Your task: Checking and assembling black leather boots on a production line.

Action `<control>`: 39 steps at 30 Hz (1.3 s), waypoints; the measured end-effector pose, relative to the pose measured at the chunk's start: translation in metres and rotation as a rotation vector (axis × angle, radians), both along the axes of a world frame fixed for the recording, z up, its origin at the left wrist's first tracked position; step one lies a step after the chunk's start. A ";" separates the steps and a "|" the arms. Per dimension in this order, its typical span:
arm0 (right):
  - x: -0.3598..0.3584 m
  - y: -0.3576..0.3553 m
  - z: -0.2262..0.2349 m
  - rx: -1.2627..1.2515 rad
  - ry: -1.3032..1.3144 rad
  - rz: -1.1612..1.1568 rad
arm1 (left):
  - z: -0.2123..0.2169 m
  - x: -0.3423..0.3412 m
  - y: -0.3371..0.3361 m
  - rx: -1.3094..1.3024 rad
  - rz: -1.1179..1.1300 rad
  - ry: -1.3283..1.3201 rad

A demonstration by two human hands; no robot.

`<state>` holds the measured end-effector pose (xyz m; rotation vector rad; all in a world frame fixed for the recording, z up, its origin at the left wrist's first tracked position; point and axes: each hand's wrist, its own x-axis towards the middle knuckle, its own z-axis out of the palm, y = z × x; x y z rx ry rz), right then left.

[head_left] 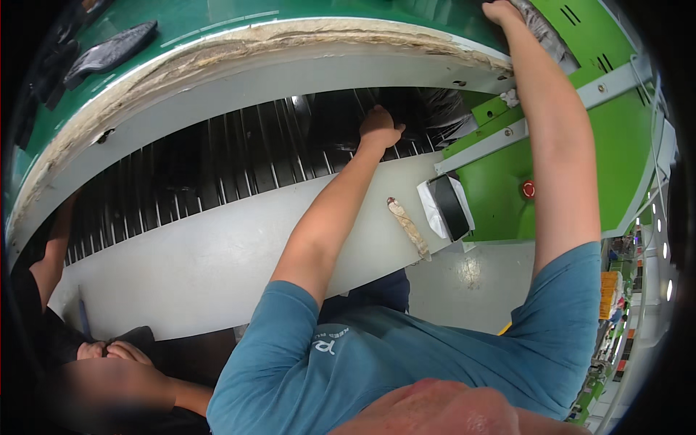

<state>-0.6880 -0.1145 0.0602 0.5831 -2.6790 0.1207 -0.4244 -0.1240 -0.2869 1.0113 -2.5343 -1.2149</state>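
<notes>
My left hand (380, 129) reaches over a row of black rollers (254, 148) under the pale beam, its fingers curled down at a glossy black sheet-like piece (337, 119). What those fingers hold, if anything, is hidden. At the top right my right hand (502, 11) is beside crumpled dark grey plastic film (544, 32), partly cut off by the picture's edge. Its grip does not show. More wrinkled film (446, 109) lies at the right end of the rollers, close to my left hand.
A white board (217, 261) in front of the rollers bears a tape-wrapped knife-like tool (408, 228) and a black phone-like slab (449, 206) on white paper. A red button (528, 189) sits on the green machine panel (493, 192). Another person's hands (116, 351) are at lower left.
</notes>
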 end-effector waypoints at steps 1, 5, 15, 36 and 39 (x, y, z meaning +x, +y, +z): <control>-0.009 0.001 -0.003 -0.013 -0.023 -0.022 | -0.006 -0.003 0.001 0.015 -0.023 0.003; -0.030 0.000 -0.005 -0.069 -0.101 -0.046 | -0.024 -0.008 0.001 -0.148 0.098 0.073; -0.017 -0.012 -0.019 -0.623 -0.440 0.397 | 0.054 0.025 -0.005 0.015 0.203 0.641; 0.378 0.169 -0.199 -0.883 -1.344 1.207 | 0.255 0.457 0.122 -0.092 0.541 1.093; 0.418 0.156 -0.258 -0.473 -1.082 1.211 | 0.276 0.444 0.152 0.051 0.556 1.304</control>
